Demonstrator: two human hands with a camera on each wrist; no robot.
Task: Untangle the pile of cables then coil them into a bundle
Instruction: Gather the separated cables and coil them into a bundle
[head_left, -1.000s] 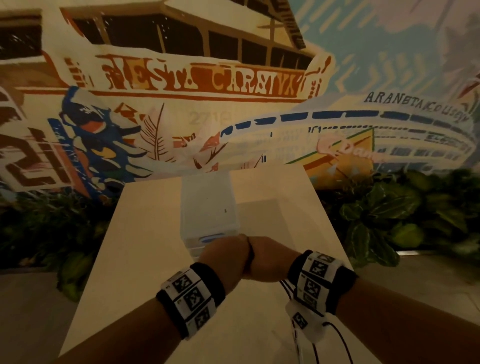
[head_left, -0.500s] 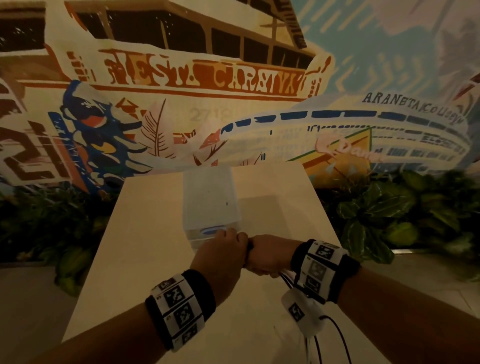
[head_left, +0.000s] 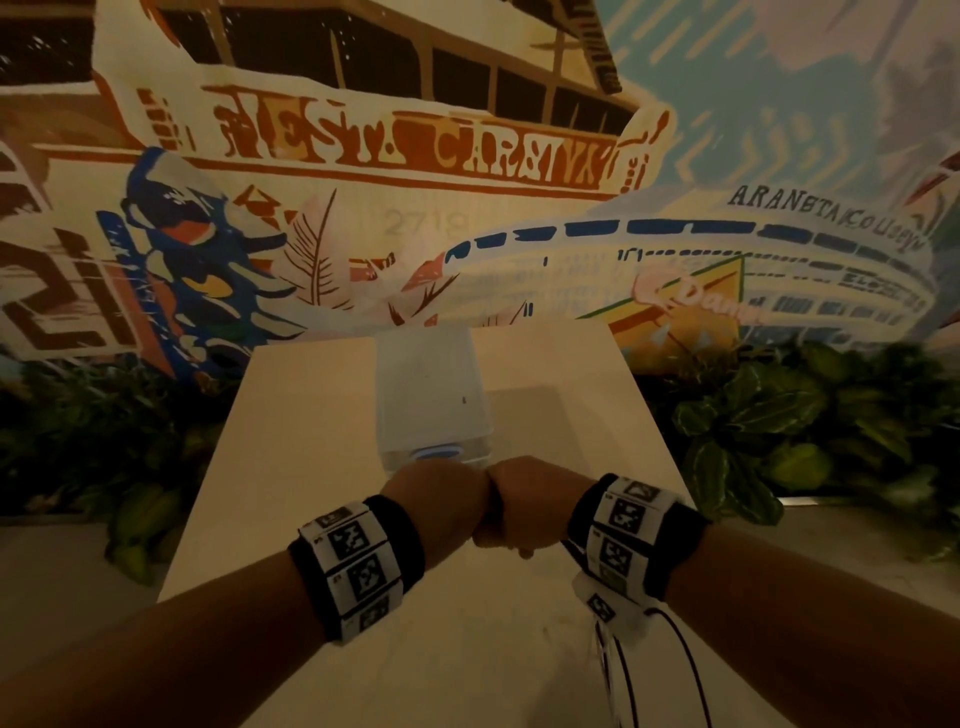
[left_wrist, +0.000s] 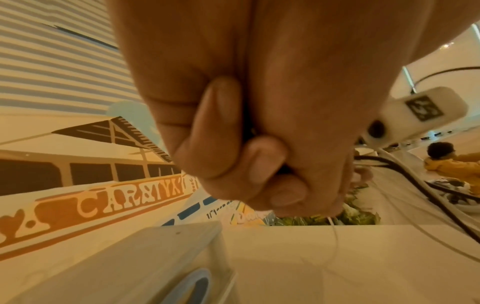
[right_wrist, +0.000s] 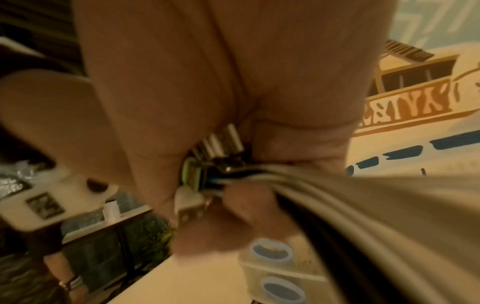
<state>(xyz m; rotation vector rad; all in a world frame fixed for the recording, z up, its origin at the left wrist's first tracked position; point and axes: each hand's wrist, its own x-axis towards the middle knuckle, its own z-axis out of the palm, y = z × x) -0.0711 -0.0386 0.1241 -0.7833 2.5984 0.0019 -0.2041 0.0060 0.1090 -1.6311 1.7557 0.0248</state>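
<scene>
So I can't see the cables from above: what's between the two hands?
Nothing: in the head view the left hand and right hand touch. The right wrist view shows the cables and plugs gripped in the right hand.

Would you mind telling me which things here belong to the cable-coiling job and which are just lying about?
Part of the job:
- cables, plug ends gathered in the right hand
- left hand, fist against the right, fingers curled; its hold is hidden
- table

Just there:
- clear box behind the hands
- plants
- mural
</scene>
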